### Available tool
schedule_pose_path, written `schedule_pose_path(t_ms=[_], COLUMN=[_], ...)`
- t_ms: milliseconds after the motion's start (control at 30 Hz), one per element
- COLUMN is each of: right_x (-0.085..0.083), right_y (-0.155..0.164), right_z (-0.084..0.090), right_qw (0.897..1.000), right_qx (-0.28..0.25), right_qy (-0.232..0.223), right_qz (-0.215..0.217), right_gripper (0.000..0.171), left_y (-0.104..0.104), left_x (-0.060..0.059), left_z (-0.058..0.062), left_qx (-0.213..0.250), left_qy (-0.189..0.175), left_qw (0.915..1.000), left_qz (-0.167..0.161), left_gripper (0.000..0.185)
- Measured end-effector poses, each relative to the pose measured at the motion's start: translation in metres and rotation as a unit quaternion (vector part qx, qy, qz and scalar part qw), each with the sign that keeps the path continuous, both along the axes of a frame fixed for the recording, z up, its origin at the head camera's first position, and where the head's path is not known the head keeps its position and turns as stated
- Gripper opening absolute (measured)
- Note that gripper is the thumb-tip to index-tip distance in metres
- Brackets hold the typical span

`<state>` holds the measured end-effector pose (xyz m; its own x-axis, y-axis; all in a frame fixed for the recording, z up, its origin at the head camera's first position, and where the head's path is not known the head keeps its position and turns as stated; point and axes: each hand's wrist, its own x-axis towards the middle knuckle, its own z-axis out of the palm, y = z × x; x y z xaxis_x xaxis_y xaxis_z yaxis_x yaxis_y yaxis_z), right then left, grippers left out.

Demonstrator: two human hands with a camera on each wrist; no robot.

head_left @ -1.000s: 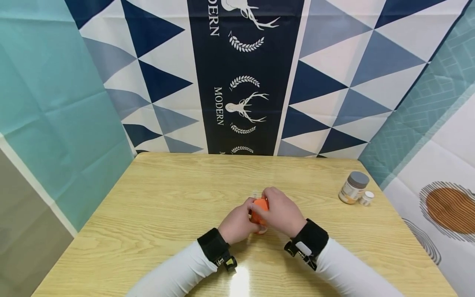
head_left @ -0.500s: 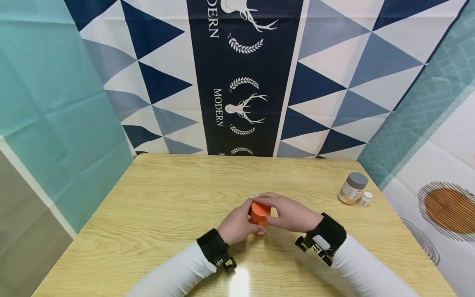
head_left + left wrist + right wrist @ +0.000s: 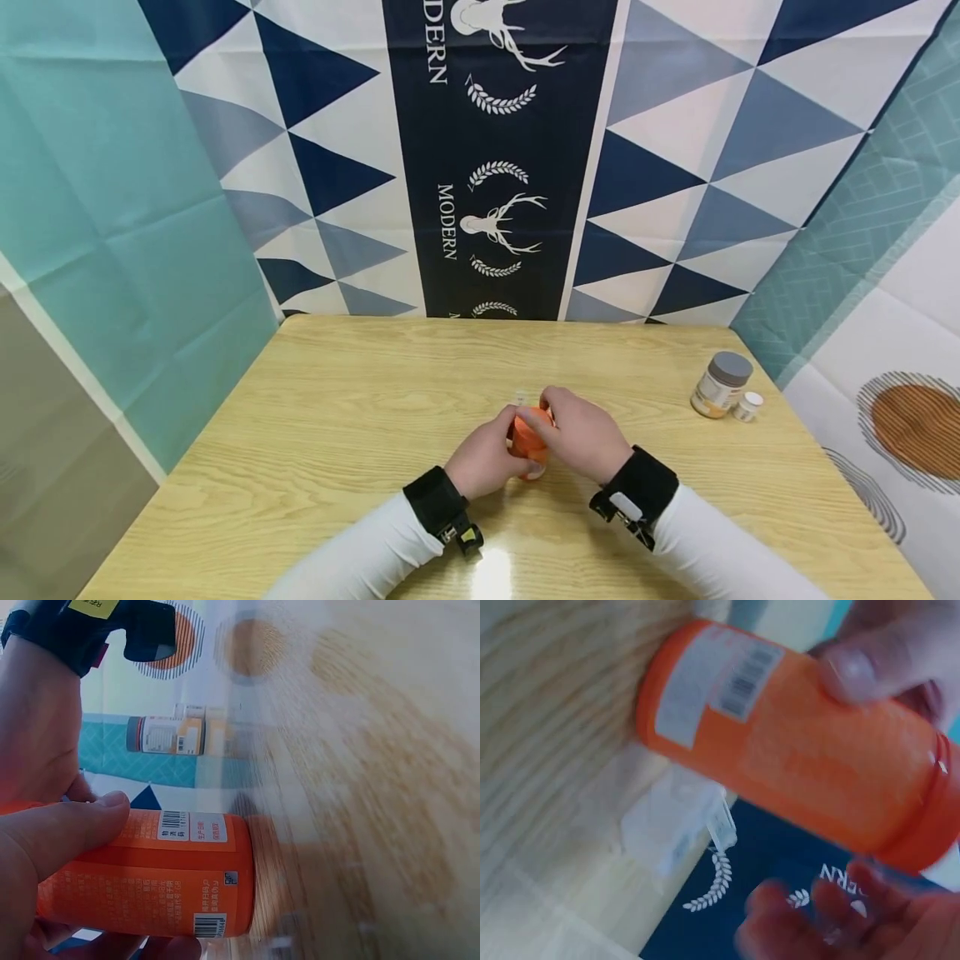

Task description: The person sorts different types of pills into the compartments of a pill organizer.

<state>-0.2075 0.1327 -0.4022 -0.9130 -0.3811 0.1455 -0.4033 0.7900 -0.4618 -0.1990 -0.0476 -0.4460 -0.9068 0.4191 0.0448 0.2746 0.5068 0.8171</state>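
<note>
An orange bottle (image 3: 534,452) with printed labels stands upright on the table in the head view. My left hand (image 3: 482,460) grips its body, with the thumb (image 3: 90,821) along one side and fingers around the other in the left wrist view. Over the top, my right hand (image 3: 588,439) holds the orange cap (image 3: 939,814) between thumb and fingers. Blurred fingertips (image 3: 847,907) of that hand show near the cap in the right wrist view. Just behind the bottle is a small whitish box (image 3: 673,819), mostly hidden by the hands in the head view.
At the table's right rear stand a jar (image 3: 720,385) with a grey lid and a small white bottle (image 3: 747,407). Patterned cloth (image 3: 495,167) hangs along the back edge of the wooden table (image 3: 360,375). More cloth covers both sides.
Half a second ago my right hand was spread around the cap from the right; now its wrist is turned and the thumb lies across the cap. My left hand keeps its grip.
</note>
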Motion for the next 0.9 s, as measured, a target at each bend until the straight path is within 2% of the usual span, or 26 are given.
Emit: schedule_pose_path(t_ms=[100,200,267,333,433,567,767,900], right_x=[0.001,0.001,0.000,-0.001,-0.003,-0.003,0.002,0.005], right_y=[0.007,0.014,0.017,0.019,0.018,0.014,0.002,-0.005], right_z=[0.008,0.018,0.023,0.027,0.029,0.025,0.015,0.006], right_qw=[0.996,0.982,0.975,0.971,0.972,0.980,0.997,1.000], right_qx=[-0.004,0.020,0.039,0.059,0.072,0.071,0.025,0.000], right_qy=[-0.004,-0.024,-0.024,-0.018,-0.008,0.001,-0.002,-0.011], right_qz=[0.087,0.185,0.219,0.231,0.223,0.184,0.070,0.000], right_gripper=[0.047,0.050,0.053,0.051,0.048,0.040,0.034,0.038], left_y=[0.000,0.000,-0.001,-0.001,-0.001,0.000,0.000,-0.002], left_x=[0.000,0.000,0.000,0.001,0.001,0.000,0.000,0.000], left_z=[0.001,0.002,0.003,0.004,0.004,0.002,0.001,0.001], left_qx=[-0.004,-0.003,-0.006,-0.009,-0.012,-0.012,0.004,0.009], left_qy=[0.005,0.003,-0.002,-0.005,-0.010,-0.005,-0.007,-0.014], left_qw=[1.0000,1.0000,1.0000,0.9999,0.9999,0.9999,1.0000,0.9999], left_qz=[-0.002,-0.004,-0.002,-0.001,0.002,0.001,-0.001,-0.002], left_gripper=[0.066,0.071,0.074,0.072,0.069,0.068,0.062,0.061])
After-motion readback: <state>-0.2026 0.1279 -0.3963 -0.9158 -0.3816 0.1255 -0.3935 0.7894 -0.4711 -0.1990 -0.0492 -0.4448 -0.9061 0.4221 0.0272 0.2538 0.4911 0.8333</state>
